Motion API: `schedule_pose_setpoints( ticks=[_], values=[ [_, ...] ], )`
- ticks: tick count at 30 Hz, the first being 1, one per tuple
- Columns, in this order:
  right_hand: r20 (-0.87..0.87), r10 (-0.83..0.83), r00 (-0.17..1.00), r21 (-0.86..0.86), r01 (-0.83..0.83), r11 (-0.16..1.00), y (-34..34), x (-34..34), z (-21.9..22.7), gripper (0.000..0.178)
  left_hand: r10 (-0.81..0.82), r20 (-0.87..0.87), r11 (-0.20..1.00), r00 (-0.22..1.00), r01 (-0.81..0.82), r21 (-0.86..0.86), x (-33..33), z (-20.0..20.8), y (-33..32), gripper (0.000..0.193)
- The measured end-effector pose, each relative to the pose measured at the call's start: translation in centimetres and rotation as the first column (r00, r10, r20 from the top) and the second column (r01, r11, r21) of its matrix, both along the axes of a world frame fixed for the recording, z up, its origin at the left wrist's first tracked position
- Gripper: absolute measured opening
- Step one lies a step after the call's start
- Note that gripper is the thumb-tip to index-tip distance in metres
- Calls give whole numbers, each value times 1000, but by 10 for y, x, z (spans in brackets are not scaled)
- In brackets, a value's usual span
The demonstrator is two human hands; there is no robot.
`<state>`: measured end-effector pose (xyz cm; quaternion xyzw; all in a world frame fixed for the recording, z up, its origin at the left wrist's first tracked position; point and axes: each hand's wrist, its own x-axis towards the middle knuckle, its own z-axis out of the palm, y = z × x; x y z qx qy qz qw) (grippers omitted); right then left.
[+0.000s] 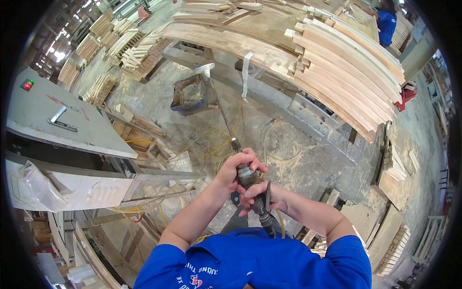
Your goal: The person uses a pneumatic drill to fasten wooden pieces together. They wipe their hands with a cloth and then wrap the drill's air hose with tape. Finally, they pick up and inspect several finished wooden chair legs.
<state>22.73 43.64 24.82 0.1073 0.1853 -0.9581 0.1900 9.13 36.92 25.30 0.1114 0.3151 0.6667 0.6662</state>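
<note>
I hold a dark handheld air tool [249, 177] with both hands in front of my body. My left hand [234, 169] is wrapped round its front end, just behind the chuck [235, 144]. Farther back, my right hand [258, 194] grips the tool's body, where a dark lever or strap stands out. From the chuck a long thin rod [223, 111] points away from me and slightly left. A pale, flattened piece [205, 69] appears at the rod's far end; whether it is fixed there cannot be made out. A yellowish hose [282, 224] hangs near the tool's rear.
A grey metal cabinet [72, 115] stands at left. Ahead, a bench [269, 53] carries stacked curved wooden slats [341, 72]. A dark bin [189, 92] sits on the floor among yellow hoses [211, 153]. Another person in blue [386, 26] is at far right.
</note>
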Motion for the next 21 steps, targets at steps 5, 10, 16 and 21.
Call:
schedule_pose_setpoints(
  ticks=[5,10,16,21],
  values=[
    [43,-26,999,51,24,998,-11,8,0,19,14,-83,1000,996,-15,-14,7,6,-7,14],
    [40,-22,999,94,18,995,-15,11,-2,22,26,-69,997,997,-31,-74,11,3,-16,12],
    [57,-10,998,59,6,998,-24,16,-13,23,30,-43,973,999,-38,-225,18,2,-23,13],
    [64,-15,998,4,15,1000,-33,20,-23,22,47,-10,954,999,-48,-297,23,-5,-32,11]
  ],
)
